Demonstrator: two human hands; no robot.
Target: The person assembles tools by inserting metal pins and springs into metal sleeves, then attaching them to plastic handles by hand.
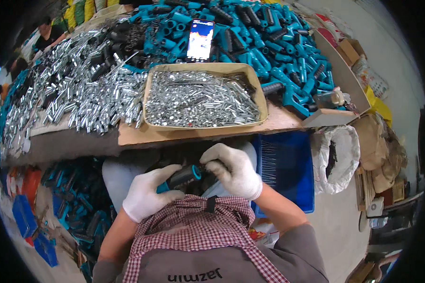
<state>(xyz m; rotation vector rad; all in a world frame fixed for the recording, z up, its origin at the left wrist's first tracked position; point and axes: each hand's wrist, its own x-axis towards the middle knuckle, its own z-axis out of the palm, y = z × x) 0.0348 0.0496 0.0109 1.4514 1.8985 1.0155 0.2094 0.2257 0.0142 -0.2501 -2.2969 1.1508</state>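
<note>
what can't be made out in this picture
All in the head view:
- what the right hand may pinch: hidden by the hand itself
- part of the black-and-teal handle: covered by the left hand
- tray bottom: buried under metal pieces

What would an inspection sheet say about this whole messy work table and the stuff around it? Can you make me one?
Surface: brown board at the table's front edge, under a cream tray full of small metal pieces.
Job's things: a black-and-teal part, held above the lap.
Clutter: heaped silver tubes on the left, teal and black casings behind and right; a lit phone among them.
Hands: white-gloved; left hand grips the part; right hand is at its end, contents unclear.
Cables: nothing seen.
Surroundings: blue bin and white sack on the right; another person at upper left.
</note>
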